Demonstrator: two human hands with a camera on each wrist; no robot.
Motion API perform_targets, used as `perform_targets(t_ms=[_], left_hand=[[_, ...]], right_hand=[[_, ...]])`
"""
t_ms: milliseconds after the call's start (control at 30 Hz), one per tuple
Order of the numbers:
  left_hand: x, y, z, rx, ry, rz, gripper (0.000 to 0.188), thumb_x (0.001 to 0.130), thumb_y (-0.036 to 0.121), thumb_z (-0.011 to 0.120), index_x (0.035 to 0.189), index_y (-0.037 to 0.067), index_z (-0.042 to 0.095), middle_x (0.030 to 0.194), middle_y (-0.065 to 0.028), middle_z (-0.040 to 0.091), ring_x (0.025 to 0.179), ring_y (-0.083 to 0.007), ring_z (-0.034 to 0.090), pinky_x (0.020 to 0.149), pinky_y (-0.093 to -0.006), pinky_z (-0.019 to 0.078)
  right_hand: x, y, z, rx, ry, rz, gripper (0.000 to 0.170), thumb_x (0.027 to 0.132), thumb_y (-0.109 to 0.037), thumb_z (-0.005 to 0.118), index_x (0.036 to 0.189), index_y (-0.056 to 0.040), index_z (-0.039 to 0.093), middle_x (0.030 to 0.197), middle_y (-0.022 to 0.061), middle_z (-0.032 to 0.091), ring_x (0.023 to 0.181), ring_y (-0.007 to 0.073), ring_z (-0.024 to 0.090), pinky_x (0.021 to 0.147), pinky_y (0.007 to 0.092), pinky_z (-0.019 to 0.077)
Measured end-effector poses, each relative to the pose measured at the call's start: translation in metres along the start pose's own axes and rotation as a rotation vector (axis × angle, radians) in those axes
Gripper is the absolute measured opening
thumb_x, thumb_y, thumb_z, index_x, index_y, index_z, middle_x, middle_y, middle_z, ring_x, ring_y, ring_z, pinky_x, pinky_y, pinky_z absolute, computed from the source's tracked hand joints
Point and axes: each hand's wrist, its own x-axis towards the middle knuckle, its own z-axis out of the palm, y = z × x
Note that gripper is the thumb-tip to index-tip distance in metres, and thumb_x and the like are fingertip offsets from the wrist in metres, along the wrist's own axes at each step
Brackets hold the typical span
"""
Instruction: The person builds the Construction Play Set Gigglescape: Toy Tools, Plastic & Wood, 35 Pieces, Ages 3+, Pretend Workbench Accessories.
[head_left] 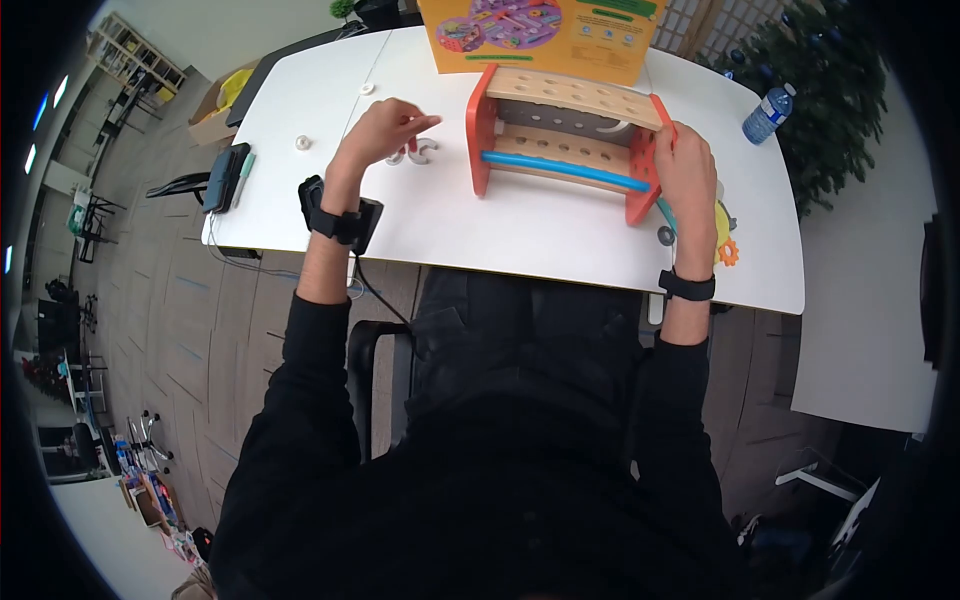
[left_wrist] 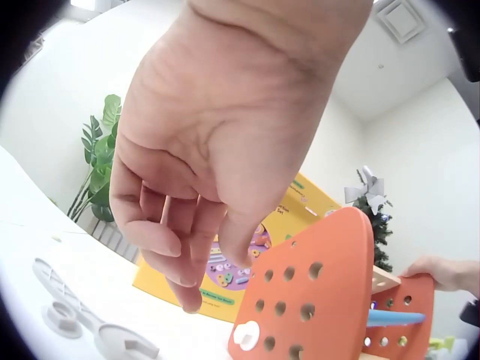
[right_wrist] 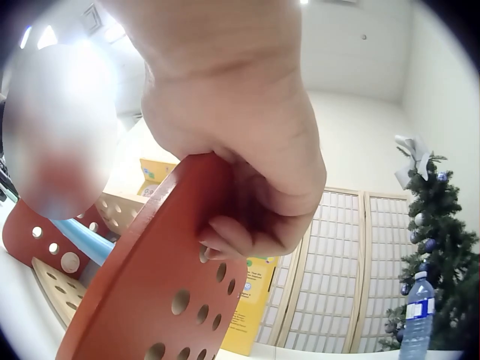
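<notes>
A toy workbench with red perforated end panels [right_wrist: 161, 277], wooden slats [head_left: 570, 92] and a blue bar [head_left: 565, 171] stands on the white table [head_left: 420, 215]. My right hand [head_left: 687, 170] grips the top of its right end panel, fingers curled over the edge. My left hand [head_left: 388, 130] hangs loosely curled to the left of the workbench, holding nothing. Below it on the table lie a grey toy wrench [left_wrist: 82, 304] and a grey toy nut [left_wrist: 63, 321]. A white round piece [left_wrist: 246, 335] sits at a lower hole of the left panel.
Behind the workbench stands a yellow box [head_left: 600, 40]. Two small white pieces, one a ring [head_left: 303, 142], lie at the left, near a green marker [head_left: 243, 180] and a dark case [head_left: 226, 178]. A water bottle [head_left: 770, 115] and an orange gear [head_left: 728, 250] are at the right.
</notes>
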Motion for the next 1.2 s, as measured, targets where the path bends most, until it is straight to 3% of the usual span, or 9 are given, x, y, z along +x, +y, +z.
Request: perform_targets(t_ms=[167, 233, 333, 467, 533, 633, 867, 1100, 1200], left_hand=[[-0.011, -0.007, 0.015, -0.114, -0.114, -0.04, 0.027, 0.095, 0.026, 0.062, 0.09, 0.0, 0.071, 0.065, -0.005, 0.066, 0.057, -0.0117, 0.062, 0.051, -0.0253, 0.0486], [-0.01, -0.014, 0.021, -0.144, -0.159, 0.04, 0.023, 0.095, 0.021, 0.06, 0.096, 0.0, 0.07, 0.068, -0.0052, 0.067, 0.059, -0.0111, 0.063, 0.052, -0.0251, 0.0491], [-0.007, -0.001, 0.026, -0.19, -0.143, -0.046, 0.021, 0.097, 0.011, 0.052, 0.108, 0.001, 0.067, 0.073, -0.005, 0.067, 0.061, -0.0114, 0.063, 0.054, -0.0247, 0.0514], [0.013, -0.008, 0.042, -0.344, -0.018, 0.05, 0.031, 0.096, 0.003, 0.049, 0.125, 0.001, 0.059, 0.101, -0.01, 0.068, 0.083, -0.014, 0.067, 0.069, -0.0269, 0.0553], [0.023, -0.003, 0.054, -0.403, 0.088, 0.265, 0.035, 0.093, 0.002, 0.052, 0.127, 0.001, 0.058, 0.112, -0.0114, 0.067, 0.098, -0.0173, 0.064, 0.083, -0.0291, 0.0532], [0.015, 0.035, 0.048, -0.411, -0.047, 0.079, 0.034, 0.092, 0.003, 0.054, 0.125, 0.001, 0.059, 0.113, -0.012, 0.067, 0.106, -0.0187, 0.062, 0.09, -0.0303, 0.0502], [0.026, 0.019, 0.065, -0.47, -0.012, 0.184, 0.027, 0.089, 0.009, 0.062, 0.114, 0.0, 0.065, 0.099, -0.0087, 0.07, 0.093, -0.0169, 0.065, 0.084, -0.0307, 0.052], [0.017, 0.02, 0.067, -0.402, 0.029, 0.162, 0.029, 0.088, 0.005, 0.062, 0.116, 0.0, 0.063, 0.102, -0.0101, 0.07, 0.096, -0.0176, 0.065, 0.086, -0.0314, 0.0519], [0.007, 0.025, 0.059, -0.383, 0.045, 0.163, 0.026, 0.087, 0.003, 0.061, 0.113, -0.001, 0.065, 0.104, -0.0132, 0.07, 0.097, -0.0197, 0.066, 0.084, -0.0326, 0.0529]], right_hand=[[-0.002, -0.003, -0.004, 0.041, -0.014, 0.014, 0.039, 0.095, -0.027, 0.043, 0.084, 0.0033, 0.065, 0.084, 0.0253, 0.066, 0.082, 0.0443, 0.064, 0.076, 0.0498, 0.0507], [-0.004, -0.004, -0.006, 0.05, -0.051, 0.047, 0.039, 0.096, -0.027, 0.043, 0.084, 0.0035, 0.065, 0.087, 0.0261, 0.066, 0.084, 0.0439, 0.064, 0.077, 0.0497, 0.0506], [-0.006, 0.003, 0.001, 0.029, 0.011, 0.014, 0.038, 0.097, -0.027, 0.044, 0.085, 0.0038, 0.064, 0.089, 0.0261, 0.065, 0.085, 0.0433, 0.063, 0.077, 0.0492, 0.05], [-0.008, 0.002, 0.004, 0.08, 0.038, -0.029, 0.035, 0.098, -0.023, 0.045, 0.085, 0.0042, 0.062, 0.088, 0.0244, 0.064, 0.084, 0.0423, 0.062, 0.077, 0.0487, 0.0492], [-0.009, 0.002, 0.004, 0.093, 0.064, -0.041, 0.035, 0.098, -0.023, 0.045, 0.085, 0.0043, 0.062, 0.087, 0.0238, 0.064, 0.083, 0.042, 0.062, 0.077, 0.0485, 0.0492], [-0.009, 0.001, 0.004, 0.117, 0.058, -0.046, 0.036, 0.099, -0.024, 0.045, 0.085, 0.0044, 0.061, 0.086, 0.0228, 0.064, 0.082, 0.0413, 0.062, 0.076, 0.048, 0.0493], [-0.007, 0.004, 0.003, 0.124, 0.036, -0.044, 0.037, 0.1, -0.025, 0.044, 0.086, 0.0045, 0.061, 0.087, 0.0226, 0.064, 0.082, 0.0412, 0.062, 0.077, 0.0469, 0.0494], [-0.012, 0.008, -0.002, 0.198, 0.031, -0.024, 0.042, 0.101, -0.033, 0.044, 0.092, 0.0042, 0.063, 0.085, 0.0204, 0.064, 0.081, 0.0399, 0.061, 0.076, 0.0449, 0.0491], [-0.016, 0.025, -0.018, 0.255, -0.097, 0.041, 0.046, 0.1, -0.04, 0.048, 0.1, 0.0034, 0.064, 0.085, 0.0178, 0.064, 0.081, 0.0359, 0.061, 0.074, 0.0412, 0.0488]])
